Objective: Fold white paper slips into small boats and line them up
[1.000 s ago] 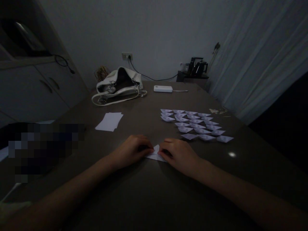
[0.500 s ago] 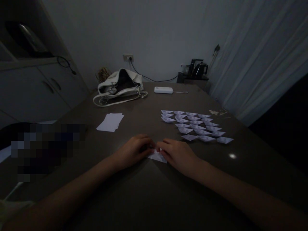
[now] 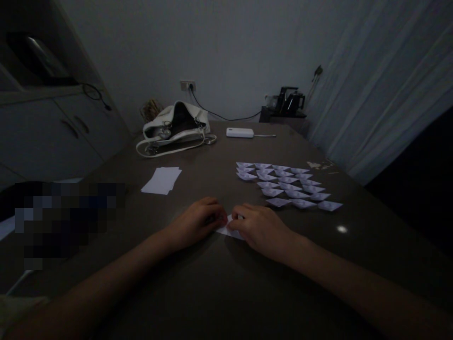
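Observation:
A partly folded sheet of white paper (image 3: pixel 233 232) lies on the dark table in front of me, much of it covered by my fingers. My left hand (image 3: pixel 201 218) grips its left side with curled fingers. From the right, my right hand (image 3: pixel 262 229) pinches the paper, thumb and forefinger bent close to the left fingertips. Several folded white paper boats (image 3: pixel 288 180) stand in rows to the right, beyond my right hand. Farther off on the left is a small stack of plain white paper (image 3: pixel 161 180).
A white handbag (image 3: pixel 177 127) sits at the back left of the table (image 3: pixel 212 293). Near the far edge lies a white power bank (image 3: pixel 239 132) with a short cable. Paper scraps (image 3: pixel 318 165) are at the right edge. A black kettle (image 3: pixel 294 103) stands behind.
My right fingers have shifted slightly on the paper, the thumb and forefinger now forming a rounder pinch. My left hand stays nearly in place.

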`<state>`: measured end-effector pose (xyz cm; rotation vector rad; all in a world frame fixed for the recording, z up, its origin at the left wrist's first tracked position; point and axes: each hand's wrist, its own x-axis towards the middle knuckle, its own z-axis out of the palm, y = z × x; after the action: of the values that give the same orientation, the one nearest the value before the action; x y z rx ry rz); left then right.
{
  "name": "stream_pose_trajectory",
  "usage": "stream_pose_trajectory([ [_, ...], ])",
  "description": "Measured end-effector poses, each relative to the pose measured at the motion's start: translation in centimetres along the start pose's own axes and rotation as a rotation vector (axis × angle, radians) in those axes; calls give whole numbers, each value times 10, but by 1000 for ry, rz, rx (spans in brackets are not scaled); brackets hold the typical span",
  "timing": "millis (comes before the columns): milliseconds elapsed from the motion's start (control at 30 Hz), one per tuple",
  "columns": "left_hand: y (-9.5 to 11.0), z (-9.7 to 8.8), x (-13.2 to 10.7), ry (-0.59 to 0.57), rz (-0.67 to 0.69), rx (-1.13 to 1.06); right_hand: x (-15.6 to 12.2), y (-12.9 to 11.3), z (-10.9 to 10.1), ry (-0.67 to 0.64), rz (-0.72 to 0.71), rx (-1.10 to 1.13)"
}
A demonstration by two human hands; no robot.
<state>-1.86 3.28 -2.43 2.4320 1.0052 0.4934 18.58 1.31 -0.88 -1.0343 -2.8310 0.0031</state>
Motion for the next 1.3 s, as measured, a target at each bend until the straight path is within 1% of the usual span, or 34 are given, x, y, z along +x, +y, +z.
stream_pose_trajectory([
  [133,1,-1,0,-9,-19,-2,-2,-4,-16,-97,16,-15],
  [233,1,0,0,-12,-21,-22,-4,-10,-26,-187,103,-29],
  [333,1,1,-1,-1,8,-35,-7,-16,-28,-197,114,-60],
  [433,1,2,-1,0,25,-28,-8,-19,-27,-142,146,-62],
  [533,2,1,-1,-11,59,-3,-9,-19,-30,-209,134,-35],
  [600,5,0,-2,-30,105,27,-10,-16,-32,-227,137,-17],
  [700,9,-3,-2,-64,170,87,-11,-11,-32,-196,101,-1],
  [733,10,-4,-2,-74,183,107,-10,-9,-31,-180,69,-5],
  [800,13,-7,-3,-94,196,139,-9,-4,-26,-154,47,7],
  [900,15,-11,-4,-126,201,153,-8,3,-18,-72,13,36],
  [1033,17,-14,-4,-143,231,137,-7,6,-7,-13,42,173],
  [1067,18,-15,-3,-146,238,135,-7,5,-5,16,68,187],
  [1167,18,-15,-4,-151,248,135,-5,-3,2,84,191,148],
  [1300,16,-14,-4,-135,233,131,-2,-12,6,107,200,70],
])
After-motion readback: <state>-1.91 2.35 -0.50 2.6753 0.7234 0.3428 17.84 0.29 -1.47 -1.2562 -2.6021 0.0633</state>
